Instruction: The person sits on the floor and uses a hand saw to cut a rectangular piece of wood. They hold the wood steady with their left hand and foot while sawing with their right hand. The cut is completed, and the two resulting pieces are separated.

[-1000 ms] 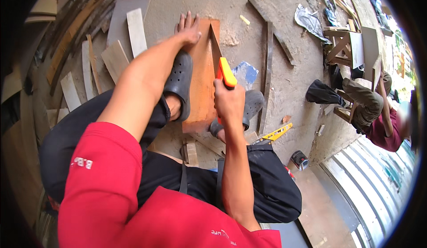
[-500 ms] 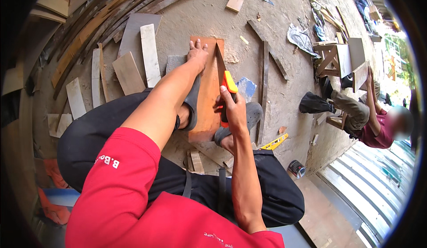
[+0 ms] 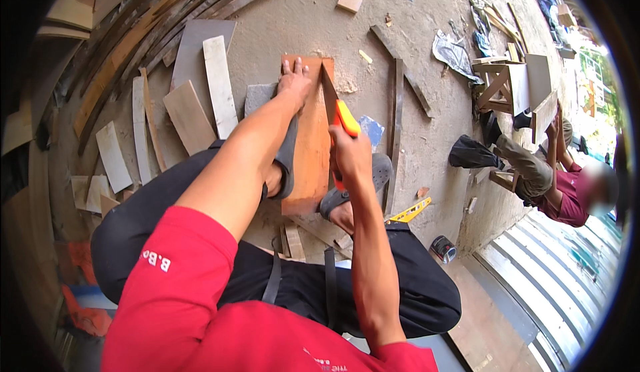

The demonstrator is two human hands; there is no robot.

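An orange-brown wooden board lies lengthwise on the ground between my feet. My left hand presses on its far end, fingers spread and flat on the wood. In my right hand is a hand saw with a yellow and orange handle, the fingers wrapped round the grip. Its dark blade rests in the board close to the right edge, with the tip near the far end. Pale sawdust lies on the ground beside that edge. My sandalled feet flank the board.
Several loose wood offcuts lie to the left, by a grey block. Dark strips and a yellow level are on the right. A can stands lower right. Farther right, a co-worker sits holding a board.
My right hand has shifted slightly to the right and the saw's angle has changed a little. The left hand stays on the board.
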